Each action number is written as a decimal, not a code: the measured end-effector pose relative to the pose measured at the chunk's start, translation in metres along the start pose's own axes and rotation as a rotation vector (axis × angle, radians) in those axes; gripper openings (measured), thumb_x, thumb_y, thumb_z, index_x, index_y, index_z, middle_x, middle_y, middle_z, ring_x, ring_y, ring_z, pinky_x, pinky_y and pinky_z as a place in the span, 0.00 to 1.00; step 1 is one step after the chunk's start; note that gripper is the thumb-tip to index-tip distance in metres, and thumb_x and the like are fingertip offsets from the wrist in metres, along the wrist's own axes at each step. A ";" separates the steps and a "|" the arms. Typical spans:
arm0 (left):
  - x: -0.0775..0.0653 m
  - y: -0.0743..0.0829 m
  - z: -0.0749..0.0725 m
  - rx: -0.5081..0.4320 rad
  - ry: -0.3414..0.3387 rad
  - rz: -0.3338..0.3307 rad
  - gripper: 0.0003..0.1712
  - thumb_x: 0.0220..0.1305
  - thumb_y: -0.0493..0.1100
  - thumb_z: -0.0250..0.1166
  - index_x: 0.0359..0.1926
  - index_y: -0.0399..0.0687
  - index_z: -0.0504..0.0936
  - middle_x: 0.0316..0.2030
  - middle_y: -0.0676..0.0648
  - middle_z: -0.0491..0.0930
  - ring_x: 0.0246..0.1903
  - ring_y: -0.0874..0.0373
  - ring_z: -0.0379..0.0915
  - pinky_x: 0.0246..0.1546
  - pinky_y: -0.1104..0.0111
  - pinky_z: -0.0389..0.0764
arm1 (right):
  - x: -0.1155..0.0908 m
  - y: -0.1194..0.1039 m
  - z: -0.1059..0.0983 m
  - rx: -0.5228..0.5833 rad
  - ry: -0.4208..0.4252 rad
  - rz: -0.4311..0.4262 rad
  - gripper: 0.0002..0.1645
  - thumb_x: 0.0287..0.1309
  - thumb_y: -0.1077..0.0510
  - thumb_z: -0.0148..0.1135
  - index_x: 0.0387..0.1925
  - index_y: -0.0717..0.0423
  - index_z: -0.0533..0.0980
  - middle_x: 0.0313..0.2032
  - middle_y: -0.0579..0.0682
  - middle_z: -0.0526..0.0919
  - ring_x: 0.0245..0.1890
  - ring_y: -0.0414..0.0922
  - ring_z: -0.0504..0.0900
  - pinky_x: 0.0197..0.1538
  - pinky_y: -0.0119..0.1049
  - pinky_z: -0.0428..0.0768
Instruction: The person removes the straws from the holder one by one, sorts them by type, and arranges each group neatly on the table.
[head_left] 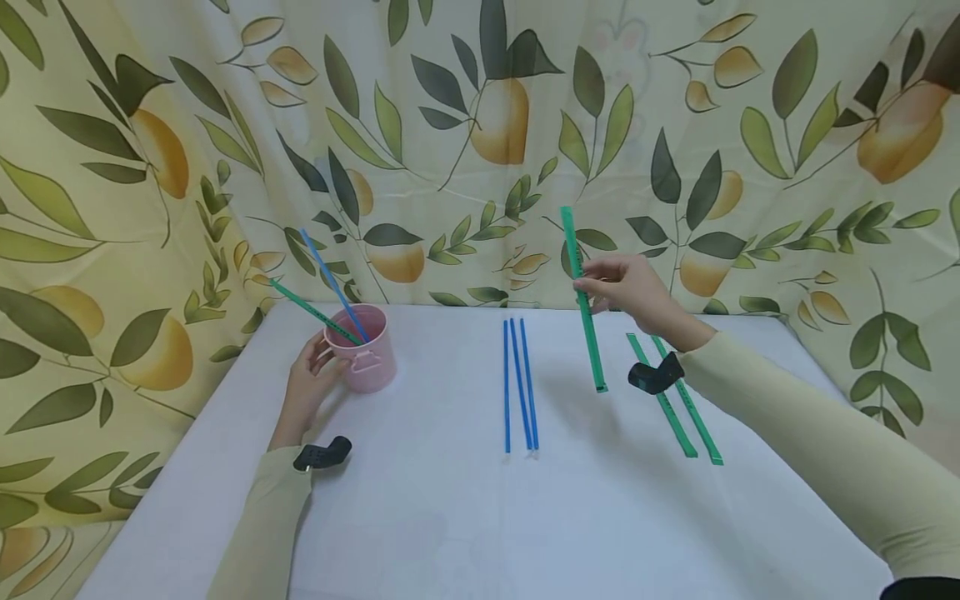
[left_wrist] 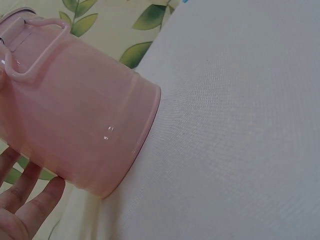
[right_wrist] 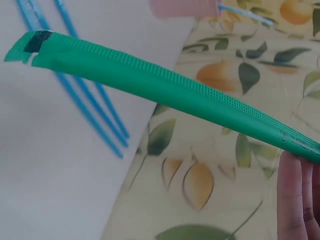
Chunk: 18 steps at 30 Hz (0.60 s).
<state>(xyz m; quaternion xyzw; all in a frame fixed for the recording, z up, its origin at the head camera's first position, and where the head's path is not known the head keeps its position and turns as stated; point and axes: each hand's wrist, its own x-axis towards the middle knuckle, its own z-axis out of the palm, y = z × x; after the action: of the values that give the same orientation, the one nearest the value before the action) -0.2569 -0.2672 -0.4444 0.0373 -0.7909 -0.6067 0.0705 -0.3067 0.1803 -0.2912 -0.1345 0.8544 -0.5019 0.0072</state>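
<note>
Above the white table (head_left: pixel 435 508), between the blue straws and the loose green packets, a green packet (head_left: pixel 590 333) is held at a slight tilt, pinched between the thumb and fingers of the right hand (head_left: pixel 637 296). To its left, three blue straws (head_left: pixel 521 383) are laid side by side; to its right, two green packets (head_left: pixel 677 425) are partly covered by the forearm. Farther left, an upright pink cup (head_left: pixel 378 367) is gripped by the left hand (head_left: pixel 307 383), thumb and fingers curved about its side. From its mouth, one blue straw (head_left: pixel 326 271) and one green packet are seen leaning out. Behind, a curtain (head_left: pixel 465 192) is patterned with leaves and fruit.
</note>
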 end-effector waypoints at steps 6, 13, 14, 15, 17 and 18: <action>-0.002 0.000 0.000 -0.023 -0.007 0.022 0.45 0.61 0.47 0.64 0.73 0.47 0.49 0.70 0.40 0.56 0.69 0.45 0.54 0.70 0.56 0.63 | -0.014 0.023 -0.027 -0.027 -0.007 0.046 0.28 0.59 0.54 0.61 0.53 0.72 0.71 0.28 0.30 0.81 0.29 0.28 0.82 0.34 0.30 0.86; -0.003 0.003 0.000 -0.017 -0.009 0.013 0.46 0.61 0.48 0.64 0.73 0.49 0.48 0.70 0.41 0.56 0.69 0.46 0.54 0.70 0.56 0.63 | -0.031 0.057 -0.054 -0.087 0.001 0.134 0.27 0.62 0.54 0.59 0.54 0.72 0.69 0.26 0.27 0.79 0.29 0.27 0.81 0.36 0.31 0.87; -0.003 0.003 0.000 -0.019 -0.010 0.011 0.46 0.61 0.48 0.64 0.73 0.49 0.48 0.70 0.41 0.56 0.70 0.46 0.54 0.70 0.56 0.63 | -0.033 0.063 -0.057 -0.098 0.003 0.155 0.28 0.62 0.54 0.58 0.55 0.71 0.69 0.26 0.26 0.79 0.29 0.27 0.80 0.37 0.31 0.87; -0.003 0.003 0.000 -0.021 -0.010 0.010 0.46 0.61 0.48 0.64 0.73 0.49 0.48 0.70 0.41 0.56 0.70 0.46 0.54 0.70 0.56 0.63 | -0.035 0.068 -0.060 -0.109 0.004 0.173 0.28 0.62 0.53 0.58 0.56 0.71 0.69 0.27 0.26 0.79 0.30 0.26 0.80 0.37 0.31 0.87; -0.002 0.003 0.000 -0.021 -0.013 0.006 0.46 0.61 0.47 0.64 0.73 0.50 0.48 0.71 0.41 0.55 0.70 0.47 0.54 0.70 0.56 0.63 | -0.039 0.079 -0.066 -0.130 0.001 0.199 0.28 0.62 0.53 0.58 0.56 0.70 0.69 0.28 0.28 0.79 0.30 0.27 0.80 0.38 0.32 0.87; -0.002 0.003 0.000 -0.024 -0.016 0.002 0.46 0.61 0.47 0.64 0.73 0.51 0.48 0.71 0.41 0.55 0.70 0.47 0.54 0.70 0.56 0.63 | -0.041 0.085 -0.068 -0.137 -0.002 0.215 0.28 0.63 0.53 0.57 0.56 0.70 0.69 0.29 0.28 0.79 0.30 0.27 0.80 0.39 0.32 0.87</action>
<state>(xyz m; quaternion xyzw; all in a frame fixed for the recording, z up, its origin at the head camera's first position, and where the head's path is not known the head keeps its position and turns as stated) -0.2544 -0.2663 -0.4416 0.0310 -0.7841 -0.6164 0.0653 -0.2965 0.2874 -0.3352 -0.0430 0.8961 -0.4387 0.0525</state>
